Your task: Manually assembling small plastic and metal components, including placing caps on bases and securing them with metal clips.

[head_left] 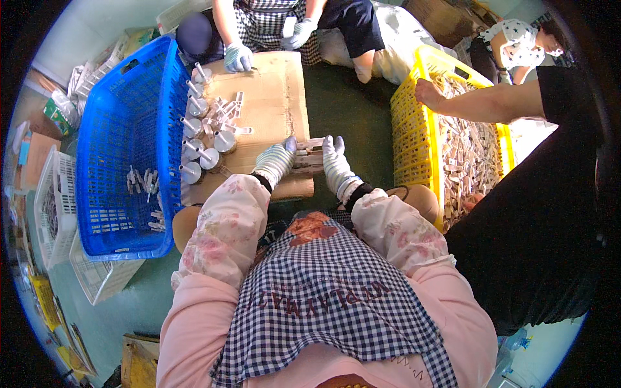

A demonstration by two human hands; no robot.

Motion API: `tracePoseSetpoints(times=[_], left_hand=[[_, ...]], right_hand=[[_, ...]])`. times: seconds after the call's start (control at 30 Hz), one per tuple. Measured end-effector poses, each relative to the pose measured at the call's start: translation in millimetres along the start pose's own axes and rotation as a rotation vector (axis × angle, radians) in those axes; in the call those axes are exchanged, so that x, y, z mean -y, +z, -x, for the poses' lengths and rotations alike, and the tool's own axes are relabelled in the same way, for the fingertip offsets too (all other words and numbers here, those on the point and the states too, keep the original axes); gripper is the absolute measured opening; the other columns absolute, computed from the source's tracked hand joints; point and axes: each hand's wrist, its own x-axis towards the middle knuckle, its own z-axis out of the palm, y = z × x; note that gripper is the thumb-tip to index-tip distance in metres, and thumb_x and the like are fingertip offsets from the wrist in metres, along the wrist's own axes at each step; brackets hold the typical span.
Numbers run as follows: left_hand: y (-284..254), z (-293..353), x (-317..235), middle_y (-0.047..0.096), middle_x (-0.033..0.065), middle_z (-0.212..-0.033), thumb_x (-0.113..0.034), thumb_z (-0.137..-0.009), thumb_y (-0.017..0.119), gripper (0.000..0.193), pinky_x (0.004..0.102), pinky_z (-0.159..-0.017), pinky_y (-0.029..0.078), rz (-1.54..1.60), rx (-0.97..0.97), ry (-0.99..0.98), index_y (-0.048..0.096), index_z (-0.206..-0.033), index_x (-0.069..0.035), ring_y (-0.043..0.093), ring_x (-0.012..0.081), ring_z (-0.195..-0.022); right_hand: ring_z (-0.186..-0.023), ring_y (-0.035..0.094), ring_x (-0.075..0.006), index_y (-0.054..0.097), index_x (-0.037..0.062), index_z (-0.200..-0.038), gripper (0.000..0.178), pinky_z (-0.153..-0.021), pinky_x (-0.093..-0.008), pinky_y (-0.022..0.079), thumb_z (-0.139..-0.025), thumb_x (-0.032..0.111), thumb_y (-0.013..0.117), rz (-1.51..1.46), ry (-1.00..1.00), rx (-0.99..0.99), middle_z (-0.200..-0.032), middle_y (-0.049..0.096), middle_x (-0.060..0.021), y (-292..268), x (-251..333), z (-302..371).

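My left hand (277, 163), in a striped glove with blue-grey fingertips, is closed at the right edge of a pale wooden board (268, 84). Opposite it, my gloved right hand (337, 167) is closed as well. Slim pale strip-like pieces (309, 154) span the gap between the two hands, gripped at both ends. Their exact kind is too small to make out. To the left on the board are several round silver discs with stems (210, 157) and a loose pile of small white and metal pieces (223, 115).
At left stands a blue plastic basket (123, 249) with a few small pieces inside. A yellow basket (411, 152) full of pale slim pieces stands at right, a person's bare arm (485, 107) over it. Across the board sits a co-worker with gloved hands (239, 57). White crates (97, 275) stand lower left.
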Motion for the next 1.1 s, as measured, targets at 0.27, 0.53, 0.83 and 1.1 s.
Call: tracePoseSetpoints(times=[0.27, 0.53, 0.83, 1.1], left_hand=[[-11, -11, 3, 0.057, 0.0222, -0.126, -0.052, -0.094, 0.03, 0.057, 0.0463, -0.102, 0.04, 0.013, 0.113, -0.037, 0.052, -0.128, -0.012, 0.053, 0.0377, -0.12], [2, -25, 18, 0.06, 0.0232, -0.121, -0.062, -0.081, 0.059, 0.076, 0.0463, -0.099, 0.043, 0.007, -0.001, 0.151, 0.042, -0.136, -0.013, 0.054, 0.0386, -0.117], [14, -19, 16, 0.07, 0.0172, -0.09, -0.043, -0.094, 0.046, 0.042, 0.0477, -0.082, 0.047, -0.065, -0.342, 0.257, 0.054, -0.123, -0.014, 0.065, 0.0386, -0.088], [15, -49, 30, 0.065, 0.0198, -0.114, -0.046, -0.099, 0.021, 0.052, 0.0467, -0.091, 0.045, -0.164, -0.217, 0.215, 0.047, -0.13, -0.015, 0.062, 0.0343, -0.106]], right_hand=[[-0.13, 0.039, -0.028, 0.045, 0.0105, -0.133, 0.082, -0.113, -0.0506, 0.021, -0.065, 0.047, 0.075, 1.221, -1.074, 0.2, -0.13, 0.049, -0.0071, -21, 68, 40], [-0.119, 0.052, -0.0175, 0.06, 0.0169, -0.117, 0.057, -0.113, -0.0504, 0.02, -0.068, 0.041, 0.076, 1.373, -0.919, 0.381, -0.115, 0.062, 0.0009, -6, 86, 14], [-0.109, 0.061, -0.0247, 0.067, 0.0175, -0.11, 0.049, -0.111, -0.0494, 0.023, -0.067, 0.039, 0.077, 1.237, -0.623, 0.527, -0.108, 0.069, -0.0048, 0, 112, -14], [-0.132, 0.039, -0.0265, 0.047, 0.0102, -0.134, 0.095, -0.112, -0.0512, 0.021, -0.061, 0.063, 0.074, 1.433, -0.885, 0.412, -0.134, 0.051, -0.0087, 0, 103, -10]])
